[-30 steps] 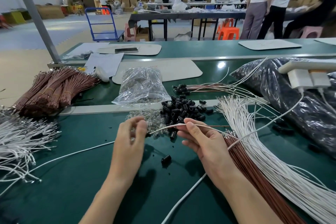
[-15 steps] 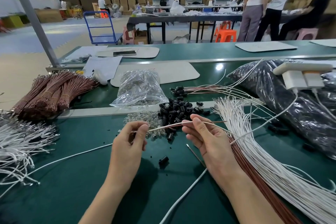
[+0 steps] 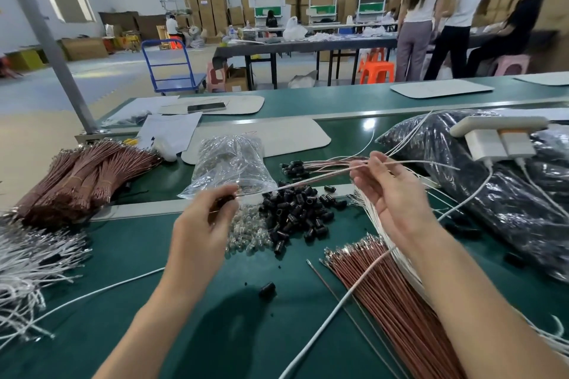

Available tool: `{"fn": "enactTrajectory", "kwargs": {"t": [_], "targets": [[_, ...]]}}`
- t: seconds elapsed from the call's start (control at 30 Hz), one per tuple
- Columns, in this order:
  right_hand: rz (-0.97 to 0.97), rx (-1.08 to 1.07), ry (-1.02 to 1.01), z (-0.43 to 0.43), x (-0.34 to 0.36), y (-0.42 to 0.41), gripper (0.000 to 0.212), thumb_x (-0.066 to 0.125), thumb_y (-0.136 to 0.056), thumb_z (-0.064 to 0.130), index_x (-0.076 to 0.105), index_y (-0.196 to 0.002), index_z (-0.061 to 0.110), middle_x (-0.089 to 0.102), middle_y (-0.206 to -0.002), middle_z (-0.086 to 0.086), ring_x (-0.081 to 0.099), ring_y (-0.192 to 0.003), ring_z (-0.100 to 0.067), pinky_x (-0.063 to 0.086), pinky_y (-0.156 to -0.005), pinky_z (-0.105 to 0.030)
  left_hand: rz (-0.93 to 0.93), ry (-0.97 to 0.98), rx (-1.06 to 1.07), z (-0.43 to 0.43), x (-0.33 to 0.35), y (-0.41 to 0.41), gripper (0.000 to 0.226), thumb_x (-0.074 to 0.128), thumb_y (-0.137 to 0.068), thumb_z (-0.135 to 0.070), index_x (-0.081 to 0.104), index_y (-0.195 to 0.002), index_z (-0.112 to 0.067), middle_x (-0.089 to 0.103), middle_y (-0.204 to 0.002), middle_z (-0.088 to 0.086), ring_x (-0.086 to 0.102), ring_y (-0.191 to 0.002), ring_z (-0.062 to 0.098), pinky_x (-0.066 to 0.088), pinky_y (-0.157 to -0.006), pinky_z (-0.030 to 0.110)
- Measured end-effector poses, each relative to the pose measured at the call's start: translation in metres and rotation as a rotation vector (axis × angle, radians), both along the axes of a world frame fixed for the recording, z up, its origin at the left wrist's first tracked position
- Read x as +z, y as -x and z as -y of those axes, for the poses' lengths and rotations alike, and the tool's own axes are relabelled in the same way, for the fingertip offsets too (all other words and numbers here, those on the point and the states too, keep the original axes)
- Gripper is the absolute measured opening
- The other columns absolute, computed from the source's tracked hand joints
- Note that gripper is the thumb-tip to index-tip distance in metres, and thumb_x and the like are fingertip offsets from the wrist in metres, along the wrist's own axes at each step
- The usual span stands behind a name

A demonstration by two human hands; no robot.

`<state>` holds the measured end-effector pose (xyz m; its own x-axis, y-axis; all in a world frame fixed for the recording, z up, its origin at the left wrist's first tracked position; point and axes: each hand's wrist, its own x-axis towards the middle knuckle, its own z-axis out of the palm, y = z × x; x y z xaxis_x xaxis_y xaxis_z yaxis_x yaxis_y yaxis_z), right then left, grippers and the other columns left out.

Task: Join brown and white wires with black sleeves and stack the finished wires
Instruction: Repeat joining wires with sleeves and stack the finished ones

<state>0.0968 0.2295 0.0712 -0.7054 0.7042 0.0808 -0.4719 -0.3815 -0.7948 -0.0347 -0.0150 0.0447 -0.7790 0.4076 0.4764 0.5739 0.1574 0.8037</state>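
Now | wire pair (image 3: pixel 308 180) stretched in the air over the black sleeves (image 3: pixel 295 212) on the desk (image 3: pixel 184 301) | left hand (image 3: pixel 203 224) fingers (image 3: pixel 215 198) pinch one end, right hand (image 3: pixel 391 203) pinches it further along | I judge it light, limp, slippery: grip close to the ends.

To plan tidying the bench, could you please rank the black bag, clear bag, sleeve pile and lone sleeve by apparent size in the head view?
Largest: black bag.
Then clear bag and sleeve pile, about alike.
Smallest: lone sleeve.
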Motion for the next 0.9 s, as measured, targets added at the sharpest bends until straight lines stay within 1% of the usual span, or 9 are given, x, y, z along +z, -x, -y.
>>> {"fn": "enactTrajectory", "kwargs": {"t": [0.13, 0.27, 0.33, 0.43, 0.53, 0.6, 0.67, 0.77, 0.9], "targets": [[0.117, -0.042, -0.044, -0.054, 0.029, 0.024, 0.022, 0.05, -0.102, 0.007, 0.052, -0.123, 0.001, 0.07, -0.098, -0.017, 0.073, -0.075, -0.019, 0.059, -0.065, -0.023, -0.196, 0.291, -0.044, -0.053, 0.016, 0.033, 0.022, 0.06, -0.101, -0.021, 0.067, -0.121, -0.017, 0.07, -0.111, -0.005, 0.062, -0.099, 0.006, 0.05, -0.093, 0.024], [0.316, -0.051, -0.095, -0.111, 0.035, 0.049, 0.036, 0.041, -0.106, 0.007, 0.038, -0.141, -0.001, 0.065, -0.112, -0.024, 0.07, -0.083, -0.023, 0.06, -0.063, -0.023, -0.279, 0.469, -0.086, -0.118, 0.023, 0.069, 0.023, 0.058, -0.102, -0.021, 0.069, -0.12, -0.012, 0.072, -0.113, 0.0, 0.061, -0.095, 0.008, 0.044, -0.074, 0.008], [0.488, -0.025, -0.177, -0.136, 0.033, 0.058, 0.046, 0.042, -0.106, 0.004, 0.029, -0.15, -0.003, 0.06, -0.124, -0.029, 0.07, -0.096, -0.028, 0.061, -0.077, -0.029, -0.258, 0.502, -0.113, -0.147, 0.023, 0.082, 0.022, 0.059, -0.102, -0.022, 0.071, -0.119, -0.013, 0.074, -0.11, 0.001, 0.064, -0.097, 0.013, 0.053, -0.085, 0.022], [0.758, 0.023, -0.34, -0.159, 0.027, 0.066, 0.05, 0.044, -0.106, 0.008, 0.027, -0.152, -0.003, 0.055, -0.13, -0.033, 0.066, -0.103, -0.031, 0.056, -0.095, -0.038, -0.197, 0.566, -0.128, -0.185, 0.015, 0.098, 0.02, 0.058, -0.102, -0.02, 0.07, -0.117, -0.015, 0.072, -0.11, 0.006, 0.063, -0.106, 0.021, 0.051, -0.099, 0.041], [0.913, 0.034, -0.469, -0.165, 0.016, 0.069, 0.051, 0.05, -0.105, 0.012, 0.032, -0.149, -0.004, 0.058, -0.124, -0.029, 0.067, -0.099, -0.027, 0.058, -0.082, -0.032, -0.194, 0.649, -0.14, -0.21, 0.003, 0.107, 0.022, 0.057, -0.102, -0.015, 0.069, -0.121, -0.012, 0.071, -0.116, 0.011, 0.062, -0.114, 0.026, 0.047, -0.102, 0.037], [0.984, 0.043, -0.549, -0.164, 0.007, 0.066, 0.042, 0.051, -0.103, 0.009, 0.041, -0.14, -0.01, 0.061, -0.122, -0.028, 0.067, -0.097, -0.025, 0.059, -0.083, -0.034, -0.222, 0.697, -0.131, -0.217, -0.001, 0.109, 0.028, 0.057, -0.102, -0.012, 0.065, -0.129, -0.009, 0.068, -0.127, 0.011, 0.059, -0.12, 0.028, 0.044, -0.103, 0.034], [1.025, 0.044, -0.638, -0.161, 0.001, 0.062, 0.031, 0.049, -0.103, 0.006, 0.052, -0.13, -0.011, 0.063, -0.119, -0.029, 0.066, -0.094, -0.025, 0.061, -0.086, -0.036, -0.251, 0.706, -0.113, -0.216, -0.001, 0.11, 0.031, 0.056, -0.103, -0.015, 0.062, -0.133, -0.01, 0.063, -0.133, 0.011, 0.056, -0.124, 0.029, 0.041, -0.107, 0.037], [0.982, 0.004, -0.731, -0.151, 0.0, 0.052, 0.035, 0.047, -0.104, 0.013, 0.053, -0.137, 0.003, 0.065, -0.111, -0.018, 0.064, -0.093, -0.024, 0.061, -0.08, -0.037, -0.26, 0.658, -0.111, -0.2, 0.007, 0.106, 0.032, 0.054, -0.104, -0.019, 0.06, -0.134, -0.009, 0.062, -0.132, 0.011, 0.056, -0.122, 0.028, 0.042, -0.11, 0.043], [1.002, -0.111, -0.994, -0.126, 0.01, 0.035, 0.038, 0.048, -0.103, 0.021, 0.052, -0.14, 0.017, 0.063, -0.12, -0.003, 0.068, -0.101, -0.034, 0.056, -0.085, -0.041, -0.227, 0.533, -0.19, -0.155, 0.017, 0.081, 0.028, 0.053, -0.105, -0.016, 0.062, -0.131, -0.011, 0.068, -0.126, 0.004, 0.062, -0.112, 0.014, 0.048, -0.102, 0.029]]}}
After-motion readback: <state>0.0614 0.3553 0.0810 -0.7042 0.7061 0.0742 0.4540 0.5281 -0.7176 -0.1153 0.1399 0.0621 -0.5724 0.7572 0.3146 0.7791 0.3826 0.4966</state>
